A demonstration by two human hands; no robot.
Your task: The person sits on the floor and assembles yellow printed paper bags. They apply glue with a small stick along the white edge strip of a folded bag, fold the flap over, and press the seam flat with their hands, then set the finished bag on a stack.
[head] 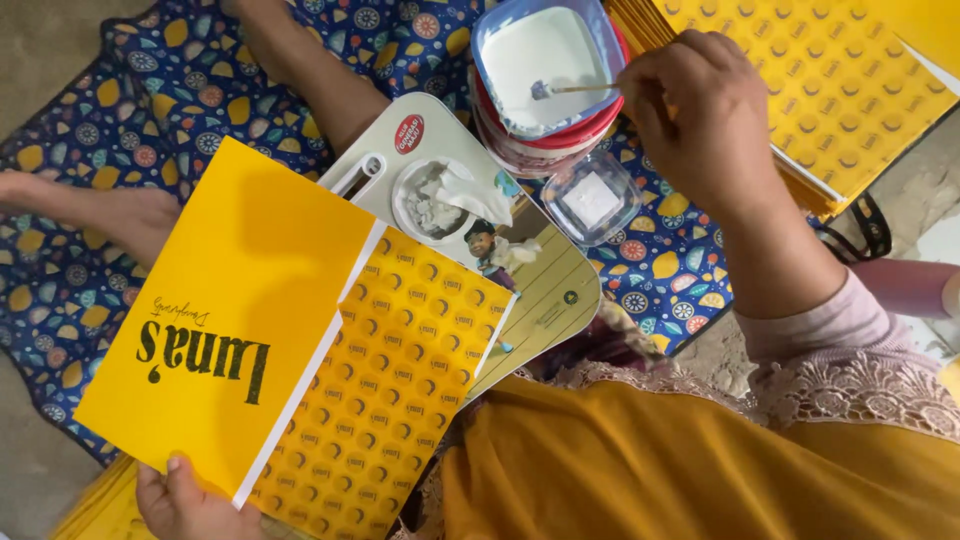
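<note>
Left hand (180,500) pinching yellow card (235,320) at its near edge, card lying over the lap tray (545,300). Further right, right hand (700,120) closed around a stick (580,89), tip dipped in the white paste bowl (545,55).

The left hand (180,500) gripped the lower edge of a yellow paper bag (240,320), thumb on top, which lay flat over a small lap tray (540,290) with a cartoon picture. The right hand (700,110) pinched a thin stick (570,90) whose tip dipped into white paste in a blue-rimmed tub (545,55). Just below the tub sat a small clear lid (592,198), and a stack of patterned yellow sheets (840,90) lay beside the right hand on the flowered blue mat (90,150).
</note>
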